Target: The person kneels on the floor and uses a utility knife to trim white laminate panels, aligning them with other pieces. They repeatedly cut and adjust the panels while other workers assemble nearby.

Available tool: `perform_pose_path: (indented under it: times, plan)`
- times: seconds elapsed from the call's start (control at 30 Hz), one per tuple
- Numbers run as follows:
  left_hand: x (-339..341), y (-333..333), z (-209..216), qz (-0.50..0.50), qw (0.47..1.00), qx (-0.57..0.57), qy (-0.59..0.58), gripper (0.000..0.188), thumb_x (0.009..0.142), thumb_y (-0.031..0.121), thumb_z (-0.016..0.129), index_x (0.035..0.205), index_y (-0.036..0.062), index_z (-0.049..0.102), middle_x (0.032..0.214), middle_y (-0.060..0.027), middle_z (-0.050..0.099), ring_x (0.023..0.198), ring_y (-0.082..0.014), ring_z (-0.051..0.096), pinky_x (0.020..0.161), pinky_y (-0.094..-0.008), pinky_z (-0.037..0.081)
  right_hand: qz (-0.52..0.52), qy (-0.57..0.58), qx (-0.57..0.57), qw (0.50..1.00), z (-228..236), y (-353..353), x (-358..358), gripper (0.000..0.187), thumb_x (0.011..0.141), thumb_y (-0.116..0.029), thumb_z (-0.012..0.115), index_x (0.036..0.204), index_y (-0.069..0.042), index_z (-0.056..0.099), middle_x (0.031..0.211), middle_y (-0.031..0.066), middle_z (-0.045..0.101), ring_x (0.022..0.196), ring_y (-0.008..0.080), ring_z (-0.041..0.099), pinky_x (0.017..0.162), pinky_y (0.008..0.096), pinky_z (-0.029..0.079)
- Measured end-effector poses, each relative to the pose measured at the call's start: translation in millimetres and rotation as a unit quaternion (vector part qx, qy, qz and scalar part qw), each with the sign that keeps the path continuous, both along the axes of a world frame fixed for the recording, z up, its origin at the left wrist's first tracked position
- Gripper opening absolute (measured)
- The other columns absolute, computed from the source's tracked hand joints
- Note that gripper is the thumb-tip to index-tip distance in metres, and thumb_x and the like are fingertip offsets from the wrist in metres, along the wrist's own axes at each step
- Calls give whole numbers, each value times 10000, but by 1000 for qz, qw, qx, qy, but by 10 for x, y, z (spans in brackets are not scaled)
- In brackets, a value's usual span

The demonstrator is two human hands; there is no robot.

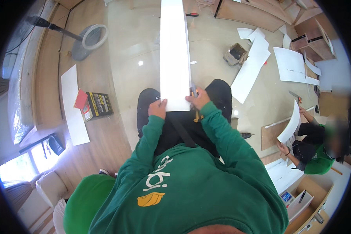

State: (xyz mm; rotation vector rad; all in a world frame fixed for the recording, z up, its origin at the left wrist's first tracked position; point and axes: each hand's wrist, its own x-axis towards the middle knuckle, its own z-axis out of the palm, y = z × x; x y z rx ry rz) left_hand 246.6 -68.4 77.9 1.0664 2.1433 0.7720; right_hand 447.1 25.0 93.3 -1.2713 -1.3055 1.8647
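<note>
A long white laminate-like strip (174, 54) stretches away from me over my knees, its near end just above my lap. My left hand (158, 108) is closed on the near left corner, thumb on top. At the near right corner my right hand (198, 98) pinches the strip's edge. That same hand also has a grey-and-yellow utility knife (198, 116) in it, partly hidden by the fingers. The knife's grey front part lies alongside the strip's right edge.
Right: a co-worker's hand (283, 148) holds a curved white sheet (290, 124); a drill (246, 135) lies nearby. White offcuts (249, 66) and a torn box (234, 54) lie ahead right. Left: a black-and-yellow can (99, 104) and another strip (72, 105). Beyond: a red-handled screwdriver (192, 15).
</note>
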Motion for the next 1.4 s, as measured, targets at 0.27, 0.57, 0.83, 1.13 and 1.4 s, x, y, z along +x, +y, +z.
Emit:
perform_pose_path:
  times: [0.27, 0.57, 0.83, 1.13, 1.4]
  plan:
    - [321, 132, -344, -48, 976, -21, -213, 326, 829, 270, 659, 792, -53, 630, 630, -170, 593, 594, -251, 580, 605, -390, 453, 213, -156, 78, 961, 305, 936, 319, 324, 747, -173, 766, 983, -24, 602, 694, 45, 607, 494, 99, 524, 474, 268, 438]
    - [522, 1045, 227, -218, 968, 69, -105, 342, 869, 255, 652, 1085, -9, 669, 863, -117, 692, 758, -142, 627, 668, -295, 509, 179, -439, 199, 858, 193, 2063, 830, 347, 719, -367, 758, 951, -117, 692, 853, 114, 686, 770, 250, 665, 733, 363, 514]
    - [132, 3259, 555, -374, 856, 286, 216, 370, 919, 379, 552, 1017, 42, 668, 950, -169, 675, 917, -331, 634, 801, -418, 495, -212, -427, 154, 865, 191, 1521, 735, 413, 724, -312, 746, 1000, -25, 638, 922, 206, 669, 877, 365, 653, 798, 405, 515]
    - [179, 3800, 227, -549, 756, -118, 335, 734, 963, 574, 210, 841, 53, 713, 893, -194, 683, 881, -362, 650, 799, -454, 494, -317, -449, 11, 835, 174, 1009, 321, 378, 735, -277, 745, 937, 23, 634, 792, 230, 650, 788, 396, 638, 741, 435, 497]
    - [-133, 3926, 155, -345, 863, -205, 306, 715, 965, 540, 178, 953, 53, 702, 987, -199, 672, 958, -387, 623, 847, -467, 472, -187, -456, 53, 868, 240, 2238, 449, 333, 758, -326, 718, 891, -33, 633, 825, 192, 659, 812, 370, 634, 736, 451, 491]
